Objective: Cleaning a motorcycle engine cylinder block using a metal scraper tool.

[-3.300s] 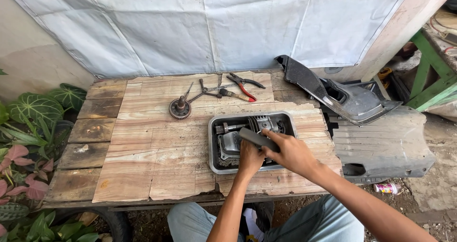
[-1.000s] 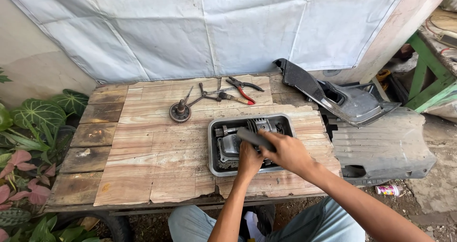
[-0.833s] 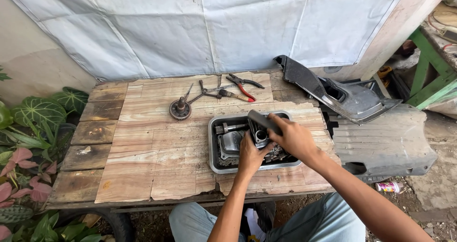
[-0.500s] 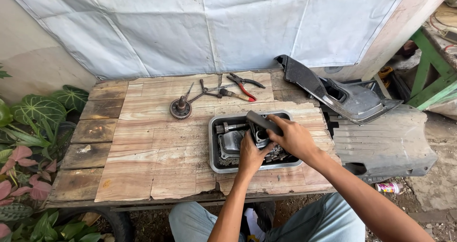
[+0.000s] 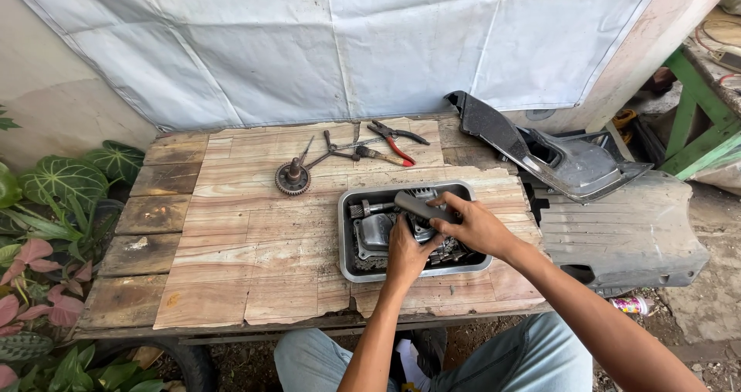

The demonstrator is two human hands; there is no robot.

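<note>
Grey and oblong, the handle-like part (image 5: 415, 206) sits pinched in my right hand (image 5: 475, 226) over the metal tray (image 5: 349, 265), my left hand (image 5: 407, 251) gripping greasy engine parts (image 5: 372, 230) below, with a gear (image 5: 292, 178) and pliers (image 5: 397, 139) well apart on the wooden surface (image 5: 231, 253).

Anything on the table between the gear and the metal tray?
No. Head view shows only bare wood between the gear and the metal tray; the pliers lie farther back.

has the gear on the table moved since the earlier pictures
No. The gear lies in the same spot on the boards, left of the tray and beside the pliers.
</note>
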